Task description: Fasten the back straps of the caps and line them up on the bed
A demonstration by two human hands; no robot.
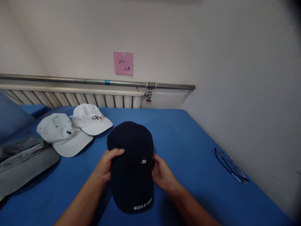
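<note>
From the head camera, a dark navy cloth cap with a long brim (131, 166) sits in the middle of the picture, low down near the person. Its round top points away and its brim points back at the person. The brim has small white words along its edge, and there is a little red and white mark on the front. The cap rests on the blue cloth-covered desk (188, 141).

The left hand (107, 166) holds the left side of the cap, with its thumb lying over the top of the cloth. The right hand (162, 172) holds the right side, fingers pressed on the cap. Both hands have a grip closed on the cap.

To the left lie two more caps. A white cloth cap with black letters (90, 119) is farther back. A white cloth cap with a tiny blue horse mark (62, 133) lies just in front of it, and the two touch. At the far left is a grey cloth cap with a wide brim (23, 163).

On the right side of the desk lie thin dark-framed glasses (231, 166), well apart from the hands.

Behind the desk is a pale wall. A white ribbed radiator (70, 97) runs along it, with a long grey metal pipe (98, 82) above. A pink paper note (123, 62) is stuck on the wall.
</note>
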